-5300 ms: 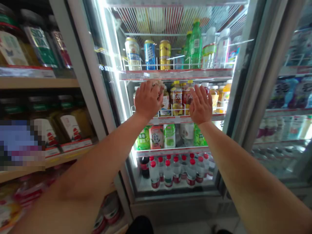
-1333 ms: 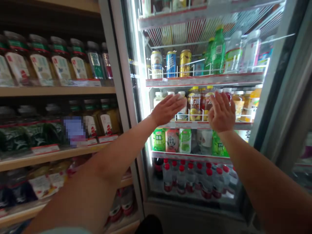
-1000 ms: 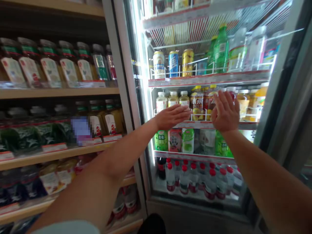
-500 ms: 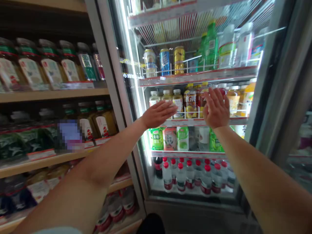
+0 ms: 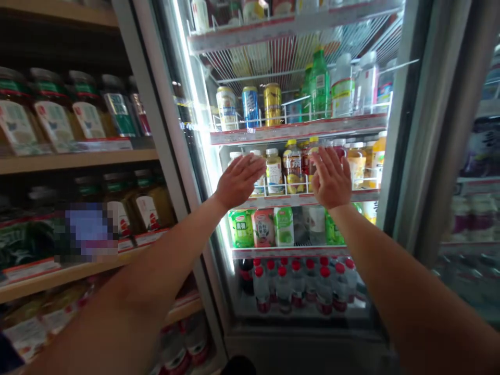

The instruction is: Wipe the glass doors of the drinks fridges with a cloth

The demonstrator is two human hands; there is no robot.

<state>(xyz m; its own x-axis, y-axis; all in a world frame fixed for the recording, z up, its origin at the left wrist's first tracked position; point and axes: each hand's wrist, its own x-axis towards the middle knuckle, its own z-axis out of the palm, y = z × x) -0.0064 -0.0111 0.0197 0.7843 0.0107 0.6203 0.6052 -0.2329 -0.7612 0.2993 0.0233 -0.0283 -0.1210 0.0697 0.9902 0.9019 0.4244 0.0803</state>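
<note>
Shop shelving of wood point(image 5: 78, 160), stocked with jars point(image 5: 54, 122), was seen at the left, and a lit drinks cooler point(image 5: 394, 156) filled the middle. Both hands were raised before its 3rd visible shelf point(image 5: 363, 195). The left hand point(image 5: 238, 179) was held flat, wide and empty in front of a row of small bottles point(image 5: 274, 169). The right hand point(image 5: 332, 177) was likewise spread and empty, further along that row. Whether either hand touched anything could not be told. 3 cans point(image 5: 250, 107) stood on the shelf above, and red-capped bottles point(image 5: 297, 284) were packed at the bottom.
</note>
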